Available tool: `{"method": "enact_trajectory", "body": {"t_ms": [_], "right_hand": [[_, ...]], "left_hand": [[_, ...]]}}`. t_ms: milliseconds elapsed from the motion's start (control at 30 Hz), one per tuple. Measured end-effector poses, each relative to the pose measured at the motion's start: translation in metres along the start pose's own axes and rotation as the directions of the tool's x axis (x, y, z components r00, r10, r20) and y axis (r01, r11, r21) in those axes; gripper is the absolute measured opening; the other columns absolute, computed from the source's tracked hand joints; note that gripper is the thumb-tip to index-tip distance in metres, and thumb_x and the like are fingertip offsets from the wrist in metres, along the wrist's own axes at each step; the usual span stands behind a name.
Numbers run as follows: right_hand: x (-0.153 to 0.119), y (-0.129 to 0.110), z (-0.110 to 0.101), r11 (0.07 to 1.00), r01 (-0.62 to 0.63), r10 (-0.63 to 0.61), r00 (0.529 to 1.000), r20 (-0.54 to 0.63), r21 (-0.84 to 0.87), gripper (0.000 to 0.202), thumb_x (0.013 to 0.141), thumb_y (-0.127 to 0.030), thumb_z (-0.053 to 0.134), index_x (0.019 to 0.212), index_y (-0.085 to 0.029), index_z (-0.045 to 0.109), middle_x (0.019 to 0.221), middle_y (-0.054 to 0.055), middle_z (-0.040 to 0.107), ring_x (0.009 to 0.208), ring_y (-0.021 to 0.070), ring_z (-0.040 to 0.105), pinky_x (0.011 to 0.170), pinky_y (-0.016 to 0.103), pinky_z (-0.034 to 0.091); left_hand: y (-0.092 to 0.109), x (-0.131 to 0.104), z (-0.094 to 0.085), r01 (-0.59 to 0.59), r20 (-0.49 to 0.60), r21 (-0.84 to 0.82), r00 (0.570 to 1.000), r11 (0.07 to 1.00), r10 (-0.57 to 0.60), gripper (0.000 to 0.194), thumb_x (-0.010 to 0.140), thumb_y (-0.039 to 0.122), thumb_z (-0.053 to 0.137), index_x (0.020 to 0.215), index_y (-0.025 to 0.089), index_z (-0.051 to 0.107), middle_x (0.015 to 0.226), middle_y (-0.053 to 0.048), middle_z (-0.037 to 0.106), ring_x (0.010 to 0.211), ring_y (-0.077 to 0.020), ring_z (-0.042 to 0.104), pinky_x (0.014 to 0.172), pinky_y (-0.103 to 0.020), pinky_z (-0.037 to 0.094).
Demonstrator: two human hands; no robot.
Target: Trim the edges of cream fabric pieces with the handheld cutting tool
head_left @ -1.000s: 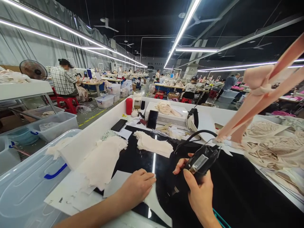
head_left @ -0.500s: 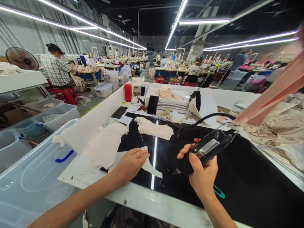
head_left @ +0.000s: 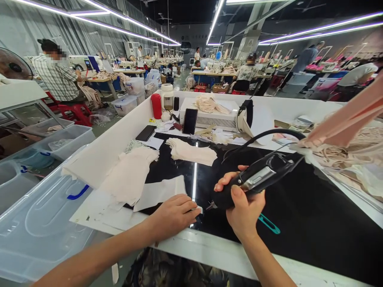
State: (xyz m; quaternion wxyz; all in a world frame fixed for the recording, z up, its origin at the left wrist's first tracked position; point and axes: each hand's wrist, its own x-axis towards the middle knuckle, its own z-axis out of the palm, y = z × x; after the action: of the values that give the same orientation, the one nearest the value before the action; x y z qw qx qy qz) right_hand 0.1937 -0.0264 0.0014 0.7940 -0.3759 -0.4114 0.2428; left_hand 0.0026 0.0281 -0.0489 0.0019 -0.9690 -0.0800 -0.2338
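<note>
My left hand (head_left: 175, 215) lies palm down with its fingers flat over the lower end of a white cut piece (head_left: 166, 189) on the black work surface. A small end of the piece shows past my fingertips. My right hand (head_left: 245, 211) is wrapped round a black corded hand tool (head_left: 257, 175) with a silver plate on its side. The tool's thin metal tip points down-left, close to my left fingertips. Under my right wrist lies a teal looped object (head_left: 269, 224). Two stacks of pale cut fabric, one larger (head_left: 128, 175) and one smaller (head_left: 193, 151), are beyond my left hand.
A phone (head_left: 190, 121) leans near a white vented box (head_left: 215, 115); another phone (head_left: 146, 133) lies flat. A red container (head_left: 156, 106) and a jar (head_left: 167, 97) stand behind. Pale fabric (head_left: 353, 155) is heaped right. A lidded plastic bin (head_left: 50, 223) is at left. People sit at sewing tables beyond.
My left hand has slid right and toward me along the white piece, uncovering its upper part. The tool in my right hand has come left, its tip now near my left fingers.
</note>
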Motion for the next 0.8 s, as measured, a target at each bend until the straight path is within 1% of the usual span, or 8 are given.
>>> {"method": "enact_trajectory", "body": {"t_ms": [167,433,600,800], "right_hand": [[0.001,0.0067,0.0069,1.0,-0.004,0.004,1.0,0.005,0.018,0.041,0.087,-0.034,0.077,0.121,-0.028,0.055,0.082,-0.004,0.066,0.063,0.0136,0.063,0.062,0.031,0.054],[-0.0012,0.0075,0.0089,0.999,-0.032,0.032,0.999,0.003,0.005,0.04,0.086,-0.033,0.076,0.12,-0.029,0.054,0.082,-0.005,0.066,0.062,0.0134,0.063,0.062,0.031,0.057],[-0.0011,0.007,0.0101,0.999,-0.035,0.035,0.999,0.005,0.003,0.041,0.086,-0.032,0.076,0.12,-0.028,0.054,0.082,-0.004,0.066,0.062,0.0135,0.063,0.061,0.031,0.058],[-0.0014,0.0093,0.0084,1.0,-0.025,0.025,1.0,0.009,-0.016,0.041,0.086,-0.032,0.075,0.12,-0.028,0.053,0.082,-0.005,0.065,0.063,0.0134,0.064,0.063,0.031,0.058]], "left_hand": [[-0.0021,-0.0008,0.0034,0.032,0.053,-0.019,0.998,0.999,-0.031,0.022,0.103,0.025,0.058,0.122,0.015,0.063,0.11,-0.008,0.069,0.106,-0.0215,0.064,0.101,-0.039,0.055],[-0.0006,-0.0011,0.0028,0.054,0.055,-0.05,0.997,0.997,-0.051,0.023,0.104,0.025,0.057,0.123,0.014,0.063,0.111,-0.008,0.068,0.105,-0.0211,0.064,0.097,-0.038,0.056],[-0.0007,-0.001,0.0027,0.055,0.049,-0.061,0.997,0.997,-0.052,0.023,0.105,0.025,0.054,0.122,0.013,0.064,0.113,-0.009,0.069,0.104,-0.0218,0.063,0.097,-0.038,0.056],[-0.0011,-0.0015,0.0028,0.069,0.054,-0.059,0.996,0.996,-0.065,0.024,0.104,0.025,0.056,0.123,0.013,0.064,0.113,-0.009,0.069,0.106,-0.0222,0.063,0.099,-0.039,0.056]]}}
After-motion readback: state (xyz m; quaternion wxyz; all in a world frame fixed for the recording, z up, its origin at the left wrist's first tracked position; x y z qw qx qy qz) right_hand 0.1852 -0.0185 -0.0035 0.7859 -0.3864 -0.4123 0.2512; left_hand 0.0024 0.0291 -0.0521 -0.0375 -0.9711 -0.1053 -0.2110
